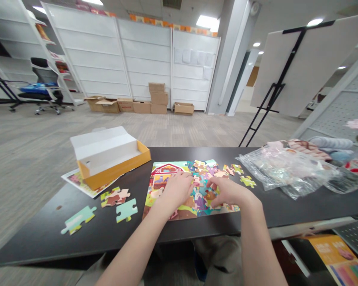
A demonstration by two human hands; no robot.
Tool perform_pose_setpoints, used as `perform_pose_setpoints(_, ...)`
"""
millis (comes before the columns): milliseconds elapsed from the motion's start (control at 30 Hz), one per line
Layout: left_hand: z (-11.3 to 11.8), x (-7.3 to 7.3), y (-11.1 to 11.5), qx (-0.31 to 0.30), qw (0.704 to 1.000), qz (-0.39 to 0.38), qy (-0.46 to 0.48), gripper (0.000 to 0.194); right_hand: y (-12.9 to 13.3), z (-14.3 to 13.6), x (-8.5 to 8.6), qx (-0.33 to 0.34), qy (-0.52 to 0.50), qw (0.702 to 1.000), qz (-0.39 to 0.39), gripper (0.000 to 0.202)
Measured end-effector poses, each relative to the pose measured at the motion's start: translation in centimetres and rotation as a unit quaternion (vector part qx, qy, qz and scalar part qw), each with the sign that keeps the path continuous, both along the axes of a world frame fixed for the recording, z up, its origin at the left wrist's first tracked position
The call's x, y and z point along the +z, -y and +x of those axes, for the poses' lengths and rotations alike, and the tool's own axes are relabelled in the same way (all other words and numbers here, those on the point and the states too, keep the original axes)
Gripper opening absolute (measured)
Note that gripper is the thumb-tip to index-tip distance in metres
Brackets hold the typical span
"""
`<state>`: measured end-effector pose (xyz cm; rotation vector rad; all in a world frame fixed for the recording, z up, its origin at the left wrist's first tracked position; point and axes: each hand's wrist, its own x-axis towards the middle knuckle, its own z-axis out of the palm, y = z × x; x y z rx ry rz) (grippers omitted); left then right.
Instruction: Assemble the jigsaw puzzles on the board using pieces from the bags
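A farm-themed jigsaw puzzle lies in front of me on the black table, its left part showing a red barn. My left hand rests palm down over the middle of the puzzle, fingers stretched forward and hiding part of the picture. My right hand curves over the puzzle's right part, thumb and fingers apart, with colourful pieces showing below and between them. Loose puzzle pieces lie beyond my right hand. To the left are a pale green puzzle piece, a longer green puzzle piece and brown-and-green pieces.
An open yellow-and-white box stands at the table's left on a printed sheet. Clear plastic bags and rolled cloths cover the right end. Below the right edge sits a yellow package. Cardboard boxes line the far wall.
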<state>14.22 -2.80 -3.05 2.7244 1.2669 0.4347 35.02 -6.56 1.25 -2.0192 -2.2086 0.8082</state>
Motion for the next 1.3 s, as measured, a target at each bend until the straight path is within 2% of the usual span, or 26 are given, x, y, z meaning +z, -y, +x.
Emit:
perform_pose_setpoints(167,-0.4,0.0,-0.2,-0.007,1.000,-0.011,0.028,0.028,0.0,-0.3,0.0,0.005,0.008,1.000,-0.014,0.052)
perform_pose_setpoints(400,-3.2,1.9,-0.7,0.008,0.995,-0.019,0.103,0.025,0.0,-0.2,-0.3,0.017,0.006,1.000,0.002,0.054)
perform_pose_setpoints(533,-5.8,2.6,-1.5,0.063,0.986,-0.022,0.154,0.027,-0.2,-0.1,-0.5,0.014,-0.008,1.000,-0.001,0.048)
perform_pose_setpoints(700,-8.5,3.0,-2.3,0.123,0.970,-0.040,0.205,0.030,-0.6,-0.2,-0.4,0.043,-0.038,0.998,0.026,0.042)
perform_pose_setpoints(867,-9.7,2.5,-2.3,0.126,0.969,-0.051,0.206,0.032,-1.3,0.2,-0.7,0.044,-0.143,0.989,0.005,0.033)
perform_pose_setpoints(1000,-10.1,1.8,-2.2,0.115,0.970,-0.061,0.203,0.032,-1.9,0.9,-1.2,0.059,-0.282,0.958,-0.002,0.034)
perform_pose_setpoints(1100,-10.3,1.6,-2.0,0.091,0.966,-0.100,0.221,0.031,-2.1,1.0,-1.0,0.036,-0.338,0.940,0.006,0.034)
perform_pose_setpoints(1300,-10.6,2.2,-1.5,0.056,0.952,-0.184,0.240,0.031,-2.3,-1.4,-0.2,0.017,-0.392,0.919,0.034,0.034)
